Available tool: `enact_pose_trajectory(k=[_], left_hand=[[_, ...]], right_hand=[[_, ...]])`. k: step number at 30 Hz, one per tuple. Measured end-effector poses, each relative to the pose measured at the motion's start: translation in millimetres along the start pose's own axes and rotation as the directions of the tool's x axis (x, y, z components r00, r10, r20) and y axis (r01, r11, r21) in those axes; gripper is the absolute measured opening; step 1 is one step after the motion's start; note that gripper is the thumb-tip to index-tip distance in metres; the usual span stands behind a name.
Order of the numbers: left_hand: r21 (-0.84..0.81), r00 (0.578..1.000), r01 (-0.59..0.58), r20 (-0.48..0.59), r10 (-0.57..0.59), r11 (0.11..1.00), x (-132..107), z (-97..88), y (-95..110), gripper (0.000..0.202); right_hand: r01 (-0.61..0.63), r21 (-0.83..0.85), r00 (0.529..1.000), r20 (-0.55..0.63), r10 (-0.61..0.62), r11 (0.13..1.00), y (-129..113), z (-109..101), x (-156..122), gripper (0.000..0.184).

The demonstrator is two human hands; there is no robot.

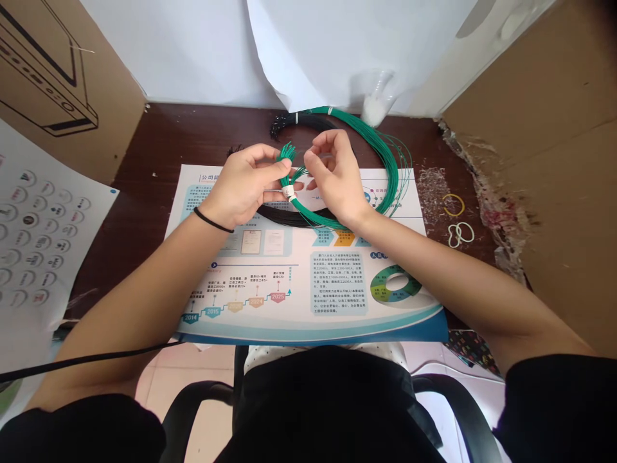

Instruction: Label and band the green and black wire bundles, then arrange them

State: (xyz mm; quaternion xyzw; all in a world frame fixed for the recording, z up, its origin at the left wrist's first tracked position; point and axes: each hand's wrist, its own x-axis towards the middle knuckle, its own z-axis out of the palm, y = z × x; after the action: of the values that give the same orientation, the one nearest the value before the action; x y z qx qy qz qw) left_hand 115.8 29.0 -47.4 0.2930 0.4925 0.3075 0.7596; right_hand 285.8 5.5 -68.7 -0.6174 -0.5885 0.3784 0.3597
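Note:
My left hand (248, 180) is closed on one end of a bundle of green wires (308, 215), with the thumb pressed on the strands. Their loose tips fan out above the fingers. Just under the thumb, a white band (288, 192) wraps the bundle. Close by on the right, my right hand (337, 177) has its thumb and index finger bent together. A few green strands lead towards it, but what sits in that pinch is too small to make out. The green wires curve in a big loop behind the right hand to a second white tie at the back.
Black wires (284, 217) lie coiled within the green loop, over a printed sheet (289, 321). A clear plastic cup (376, 103) with white contents stands at the back. Rubber bands (460, 235) lie at the right. Cardboard (540, 148) flanks the table on both sides.

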Motion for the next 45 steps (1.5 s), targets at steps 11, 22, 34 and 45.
enact_pose_trajectory(k=[11, 22, 34, 45], left_hand=[[-0.166, 0.995, -0.028, -0.099, 0.012, 0.986, 9, -6.5, 1, 0.029], [-0.094, 0.989, -0.091, 0.11, 0.102, 0.991, -3, 0.9, -2, 0.027], [0.12, 0.979, -0.195, 0.076, 0.187, 0.973, -4, -11.2, 8, 0.015], [0.164, 0.975, -0.222, 0.034, 0.219, 0.961, 0, -9.5, 4, 0.016]], right_hand=[[0.293, -0.677, 0.953, 0.259, -0.155, 0.675, -45, -4, -29, 0.028], [0.133, -0.103, 0.98, 0.165, -0.115, 0.986, -31, -6, -22, 0.054], [0.135, -0.107, 0.982, 0.149, -0.118, 0.985, -31, -3, -23, 0.054], [0.108, -0.042, 0.979, 0.178, -0.099, 0.993, -31, -4, -22, 0.055]])
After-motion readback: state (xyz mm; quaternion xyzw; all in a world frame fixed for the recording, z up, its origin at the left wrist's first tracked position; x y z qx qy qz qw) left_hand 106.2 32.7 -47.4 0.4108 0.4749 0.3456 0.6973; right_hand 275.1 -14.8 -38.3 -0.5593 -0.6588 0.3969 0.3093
